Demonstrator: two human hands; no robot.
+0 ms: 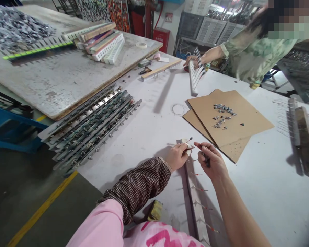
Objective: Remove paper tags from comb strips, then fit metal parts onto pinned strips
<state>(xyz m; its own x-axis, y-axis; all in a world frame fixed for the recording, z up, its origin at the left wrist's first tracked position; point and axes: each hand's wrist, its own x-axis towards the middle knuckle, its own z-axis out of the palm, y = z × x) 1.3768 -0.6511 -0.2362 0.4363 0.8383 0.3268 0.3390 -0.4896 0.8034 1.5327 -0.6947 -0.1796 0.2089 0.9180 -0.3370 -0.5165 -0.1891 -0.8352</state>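
Observation:
A long pale bar [199, 219] with a row of thin, red-tipped pins along its side runs from my body toward the middle of the table. My left hand [179, 156] is closed over the far part of this bar, with something whitish on the fingertips. Just beyond those fingers, one pin carries a small dark piece [191, 138]. My right hand [212, 159] is close on the right, fingers curled around small dark pieces [207, 161]. Its outstretched index finger is near a pin's tip; whether they touch I cannot tell.
Brown cardboard sheets [254, 120] bear loose dark pieces [222, 109]. Metal racks with clips [92, 127] lie stacked left. A yellowish block [155, 210] sits near my body. Opposite, a co-worker's hand [193, 61] holds another pinned bar [193, 80]. More pinned bars [305, 133] stand right.

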